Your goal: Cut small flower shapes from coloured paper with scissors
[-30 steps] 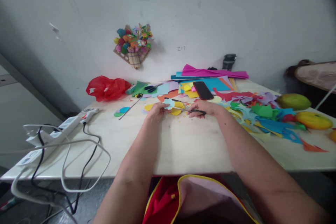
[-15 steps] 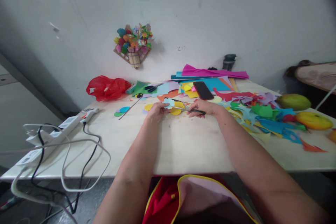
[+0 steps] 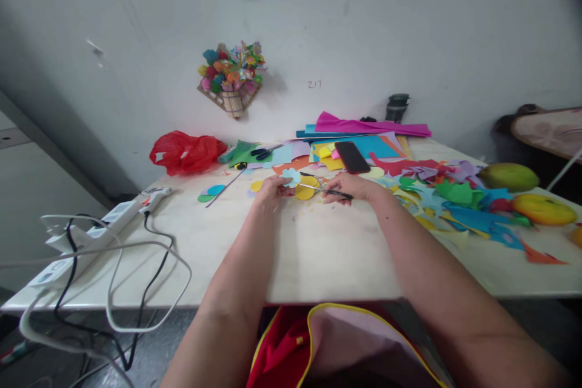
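Observation:
My left hand [image 3: 271, 192] pinches a light-blue paper cutout [image 3: 291, 177] with a scalloped, flower-like edge. Closed around the dark handles of a pair of scissors [image 3: 337, 193] is my right hand [image 3: 341, 187]. The thin blades point left, toward the blue cutout, and pass over a yellow paper disc [image 3: 307, 188]. Whether the blades touch the blue paper I cannot tell. Tiny paper scraps are scattered on the table just below the disc. Left of my left hand lie a blue paper disc [image 3: 216, 190] and a green one [image 3: 205, 198].
A phone [image 3: 352, 157] rests on coloured sheets at the back. Coloured paper scraps [image 3: 459, 191] and mangoes [image 3: 543, 209] cover the right side. On the left are a power strip [image 3: 97, 233] with cables and a red plastic bag [image 3: 186, 153]. Second scissors [image 3: 261, 153] lie behind my left hand.
My right hand and the scissors have shifted slightly left. The blue cutout has turned a little and shows more of its scalloped edge; my left hand stays nearly in place.

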Action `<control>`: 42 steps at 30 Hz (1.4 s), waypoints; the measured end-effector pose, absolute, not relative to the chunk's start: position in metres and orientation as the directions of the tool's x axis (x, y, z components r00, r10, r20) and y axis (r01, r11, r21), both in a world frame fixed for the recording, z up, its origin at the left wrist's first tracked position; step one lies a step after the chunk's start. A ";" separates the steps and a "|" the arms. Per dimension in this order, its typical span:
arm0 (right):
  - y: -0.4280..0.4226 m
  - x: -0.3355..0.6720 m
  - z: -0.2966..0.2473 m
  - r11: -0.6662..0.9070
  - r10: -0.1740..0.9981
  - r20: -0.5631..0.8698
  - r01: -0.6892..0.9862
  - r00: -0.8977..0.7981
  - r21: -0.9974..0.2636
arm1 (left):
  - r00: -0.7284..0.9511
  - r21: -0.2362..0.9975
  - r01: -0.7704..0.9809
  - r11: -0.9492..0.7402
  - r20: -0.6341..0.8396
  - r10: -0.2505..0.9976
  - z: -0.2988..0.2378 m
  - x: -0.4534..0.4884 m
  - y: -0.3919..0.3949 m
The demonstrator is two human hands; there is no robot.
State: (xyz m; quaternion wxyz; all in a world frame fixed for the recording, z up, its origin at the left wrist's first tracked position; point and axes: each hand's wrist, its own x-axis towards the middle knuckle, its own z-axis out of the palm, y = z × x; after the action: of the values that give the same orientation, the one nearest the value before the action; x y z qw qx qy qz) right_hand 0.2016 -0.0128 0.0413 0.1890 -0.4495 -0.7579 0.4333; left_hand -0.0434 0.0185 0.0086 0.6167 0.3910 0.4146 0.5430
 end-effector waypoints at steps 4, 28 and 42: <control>-0.015 0.201 0.044 0.206 0.847 -0.122 0.530 -0.518 -0.823 | 0.082 0.932 -0.344 0.111 -0.088 0.993 0.009 -0.043 0.018; -0.020 0.198 0.047 0.179 0.868 -0.173 0.619 -0.465 -0.765 | -0.081 0.882 -0.472 -0.002 -0.041 0.996 0.006 -0.044 0.023; -0.007 0.178 0.033 0.168 0.985 0.066 0.966 -0.157 -0.198 | -0.135 0.854 -0.511 -0.094 0.028 0.990 0.002 -0.024 0.020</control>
State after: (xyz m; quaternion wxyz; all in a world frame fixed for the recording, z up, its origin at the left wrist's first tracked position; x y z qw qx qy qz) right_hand 0.1777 -0.0073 0.0326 0.0898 -0.6428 -0.7588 0.0546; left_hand -0.0242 0.0202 0.0020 0.5679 0.3315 0.3612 0.6612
